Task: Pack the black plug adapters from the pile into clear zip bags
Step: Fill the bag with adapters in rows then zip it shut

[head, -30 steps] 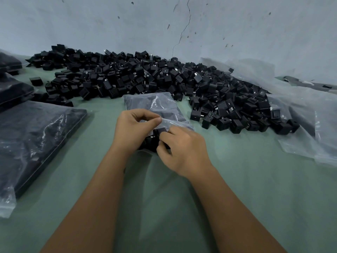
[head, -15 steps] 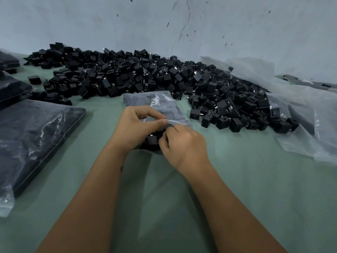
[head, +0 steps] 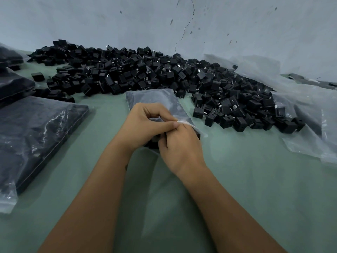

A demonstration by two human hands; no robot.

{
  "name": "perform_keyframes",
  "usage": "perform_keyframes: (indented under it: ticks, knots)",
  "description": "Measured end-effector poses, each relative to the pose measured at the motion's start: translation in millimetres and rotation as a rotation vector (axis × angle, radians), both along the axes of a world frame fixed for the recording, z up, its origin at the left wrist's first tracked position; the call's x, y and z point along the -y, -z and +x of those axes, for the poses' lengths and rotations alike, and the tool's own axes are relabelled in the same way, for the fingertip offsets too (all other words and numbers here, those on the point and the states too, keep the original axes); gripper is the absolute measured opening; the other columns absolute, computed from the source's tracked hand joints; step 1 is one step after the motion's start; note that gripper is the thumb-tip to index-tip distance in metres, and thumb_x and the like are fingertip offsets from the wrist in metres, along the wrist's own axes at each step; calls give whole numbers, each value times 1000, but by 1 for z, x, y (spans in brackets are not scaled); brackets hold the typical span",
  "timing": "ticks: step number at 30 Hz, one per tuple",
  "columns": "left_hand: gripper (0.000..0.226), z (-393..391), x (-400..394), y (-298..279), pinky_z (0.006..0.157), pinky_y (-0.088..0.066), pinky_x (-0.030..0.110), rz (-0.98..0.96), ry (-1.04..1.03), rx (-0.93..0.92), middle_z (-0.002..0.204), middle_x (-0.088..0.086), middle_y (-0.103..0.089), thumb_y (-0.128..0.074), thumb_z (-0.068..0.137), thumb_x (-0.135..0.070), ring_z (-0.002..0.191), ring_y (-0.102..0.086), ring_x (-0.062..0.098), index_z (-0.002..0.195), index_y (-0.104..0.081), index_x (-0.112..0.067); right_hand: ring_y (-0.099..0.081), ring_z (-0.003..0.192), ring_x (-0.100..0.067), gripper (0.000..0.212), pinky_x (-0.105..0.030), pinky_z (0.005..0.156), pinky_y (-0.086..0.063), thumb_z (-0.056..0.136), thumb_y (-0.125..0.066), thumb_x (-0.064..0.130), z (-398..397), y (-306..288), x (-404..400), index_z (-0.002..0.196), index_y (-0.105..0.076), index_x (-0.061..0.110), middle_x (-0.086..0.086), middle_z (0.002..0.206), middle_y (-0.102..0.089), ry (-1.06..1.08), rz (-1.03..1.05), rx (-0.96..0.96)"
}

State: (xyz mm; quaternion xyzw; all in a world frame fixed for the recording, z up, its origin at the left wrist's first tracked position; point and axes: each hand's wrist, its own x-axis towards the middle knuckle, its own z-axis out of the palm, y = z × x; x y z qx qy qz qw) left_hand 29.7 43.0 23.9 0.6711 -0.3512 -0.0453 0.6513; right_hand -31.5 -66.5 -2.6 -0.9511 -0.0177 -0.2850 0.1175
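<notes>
A clear zip bag (head: 155, 97) lies on the green table (head: 255, 179), its far end toward the big pile of black plug adapters (head: 164, 77). My left hand (head: 145, 125) pinches the bag's white zip edge (head: 184, 122) between thumb and fingers. Just right of it, my right hand (head: 180, 148) has its fingers curled at the bag's mouth, over a black adapter (head: 154, 143) that shows only partly between the hands. I cannot tell whether the right fingers hold the adapter or the bag.
Filled bags of black adapters (head: 36, 136) are stacked at the left edge. Crumpled clear plastic sheeting (head: 300, 110) lies at the right, partly under the pile. A cracked grey wall (head: 182, 24) stands close behind.
My left hand has lifted the bag's zip edge higher and toward the right. My right hand has shifted slightly forward under that edge, covering more of the adapter.
</notes>
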Motion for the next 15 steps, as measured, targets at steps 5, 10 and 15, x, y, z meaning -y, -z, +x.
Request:
perform_keyframes:
  ticks: [5,10,15]
  knots:
    - [27,-2,0,-3,61,-46,57,-18,15,-22,80,33,-61,-80,66,-15,64,-52,55,80,-71,6,-56,83,-21,21,-27,66,-36,91,-46,22,2,7,4,94,-63,11,-5,91,-64,29,20,-23]
    - [20,-1,-1,-2,63,-48,63,9,21,-2,80,28,-65,-81,67,-17,70,-56,54,77,-74,-2,-57,83,-22,23,-34,71,-44,92,-43,20,2,8,7,96,-64,12,-4,90,-65,23,97,-42]
    - [6,2,0,0,55,-50,42,33,24,14,73,16,-68,-81,71,-9,60,-60,25,73,-76,-12,-56,84,-23,20,-30,64,-39,91,-39,21,15,-2,9,97,-58,19,0,89,-60,104,133,-242]
